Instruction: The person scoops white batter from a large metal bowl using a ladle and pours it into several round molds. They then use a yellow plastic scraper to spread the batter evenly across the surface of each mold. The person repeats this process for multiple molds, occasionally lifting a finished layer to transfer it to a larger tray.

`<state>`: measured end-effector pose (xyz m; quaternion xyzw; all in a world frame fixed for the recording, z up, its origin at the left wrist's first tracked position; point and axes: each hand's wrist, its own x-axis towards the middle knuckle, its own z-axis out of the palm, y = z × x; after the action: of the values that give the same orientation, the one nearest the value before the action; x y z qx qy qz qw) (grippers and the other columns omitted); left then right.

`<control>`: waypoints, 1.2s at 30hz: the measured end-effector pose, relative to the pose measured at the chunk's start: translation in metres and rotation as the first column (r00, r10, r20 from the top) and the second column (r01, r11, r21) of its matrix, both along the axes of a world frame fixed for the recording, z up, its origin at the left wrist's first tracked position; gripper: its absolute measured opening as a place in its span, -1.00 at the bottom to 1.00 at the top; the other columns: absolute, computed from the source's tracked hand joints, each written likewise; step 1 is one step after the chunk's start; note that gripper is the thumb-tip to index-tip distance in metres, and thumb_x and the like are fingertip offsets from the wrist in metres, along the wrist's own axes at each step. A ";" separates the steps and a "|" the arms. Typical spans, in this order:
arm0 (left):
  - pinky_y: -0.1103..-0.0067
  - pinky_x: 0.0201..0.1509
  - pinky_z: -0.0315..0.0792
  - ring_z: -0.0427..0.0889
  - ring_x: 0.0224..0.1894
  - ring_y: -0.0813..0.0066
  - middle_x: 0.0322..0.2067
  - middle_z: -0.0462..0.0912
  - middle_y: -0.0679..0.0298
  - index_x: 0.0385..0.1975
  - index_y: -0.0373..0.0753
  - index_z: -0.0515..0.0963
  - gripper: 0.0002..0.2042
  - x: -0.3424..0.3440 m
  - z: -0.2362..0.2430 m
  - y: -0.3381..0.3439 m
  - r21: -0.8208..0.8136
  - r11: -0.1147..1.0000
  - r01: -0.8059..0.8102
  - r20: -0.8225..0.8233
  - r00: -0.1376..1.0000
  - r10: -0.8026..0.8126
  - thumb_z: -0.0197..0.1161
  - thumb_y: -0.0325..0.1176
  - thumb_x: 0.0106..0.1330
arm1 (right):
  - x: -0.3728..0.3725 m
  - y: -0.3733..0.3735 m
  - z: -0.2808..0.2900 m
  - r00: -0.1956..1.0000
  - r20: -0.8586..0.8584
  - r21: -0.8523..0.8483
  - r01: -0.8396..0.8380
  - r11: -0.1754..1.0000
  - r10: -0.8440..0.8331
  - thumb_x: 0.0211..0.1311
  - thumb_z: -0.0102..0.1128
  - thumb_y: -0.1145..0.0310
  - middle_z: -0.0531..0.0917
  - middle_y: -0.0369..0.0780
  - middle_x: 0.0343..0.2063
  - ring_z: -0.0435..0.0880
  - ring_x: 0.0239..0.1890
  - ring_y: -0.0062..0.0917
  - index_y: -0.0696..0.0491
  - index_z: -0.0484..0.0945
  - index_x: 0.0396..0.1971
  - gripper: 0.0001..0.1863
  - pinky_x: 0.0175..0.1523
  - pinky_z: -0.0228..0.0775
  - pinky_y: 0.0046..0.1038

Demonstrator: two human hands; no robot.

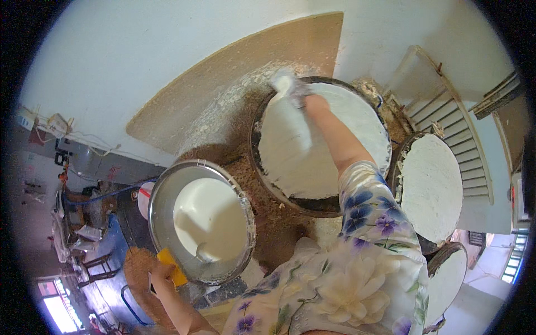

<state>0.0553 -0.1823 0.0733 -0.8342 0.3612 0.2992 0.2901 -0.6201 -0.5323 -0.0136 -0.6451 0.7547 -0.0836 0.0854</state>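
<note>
My right arm reaches far over a large round dark griddle (254,156) spread with a white sheet of batter (346,120). My right hand (315,104) is closed on a whitish, batter-smeared thing (287,85) at the sheet's far left edge; motion blurs it, so its kind is unclear. At lower left, my left hand (162,273) grips a flat yellow scraper (172,267) beside the rim of a wide metal basin (155,220). White liquid batter (209,212) lies in that basin, and a small round-ended thing shows at the batter's near edge.
Two more round griddles with white sheets stand to the right, one middle (432,187) and one nearer (448,282). A slatted rack (452,123) leans on the wall behind them. A splashed brown panel (223,95) backs the large griddle. A blue hose (111,192) runs at left.
</note>
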 end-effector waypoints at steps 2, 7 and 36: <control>0.46 -0.38 0.44 0.59 -0.40 0.30 -0.39 0.59 0.09 -0.30 -0.34 0.52 -0.66 -0.006 0.001 -0.009 -0.008 1.000 0.010 -0.004 1.000 -0.010 0.20 -0.26 -0.06 | 0.054 0.011 -0.003 0.929 -0.021 -0.049 -0.371 0.927 0.370 -0.05 -0.04 0.36 0.58 -0.09 -0.44 0.56 -0.31 -0.27 0.08 0.56 -0.48 -0.80 -0.19 0.39 -0.28; 0.46 -0.37 0.44 0.59 -0.39 0.29 -0.39 0.58 0.09 -0.30 -0.33 0.52 -0.66 -0.022 0.012 -0.022 -0.024 0.998 0.052 -0.008 0.999 -0.052 0.20 -0.25 -0.05 | 0.172 0.136 -0.002 0.726 0.133 0.040 -0.684 0.728 0.675 -0.04 -0.10 0.55 0.49 -0.10 -0.40 0.53 -0.39 -0.18 -0.17 0.42 -0.17 -0.60 -0.38 0.40 -0.26; 0.37 -0.21 0.42 0.55 -0.30 0.10 -0.40 0.56 -0.01 -0.48 -0.32 0.55 -0.77 -0.052 0.028 0.092 -0.492 0.711 0.502 0.104 0.845 -0.525 0.08 -0.29 -0.02 | 0.198 0.564 -0.029 0.206 0.772 0.623 -0.061 0.780 -0.601 0.08 -0.07 -0.15 0.43 -0.19 -0.75 0.39 -0.77 -0.52 0.17 0.42 -0.50 -0.43 -0.66 0.24 -0.48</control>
<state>0.0031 -0.0899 0.1010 -0.7399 0.6496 0.1205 0.1272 -0.4218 0.0318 -0.0427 -0.2543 0.6397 -0.2575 0.6781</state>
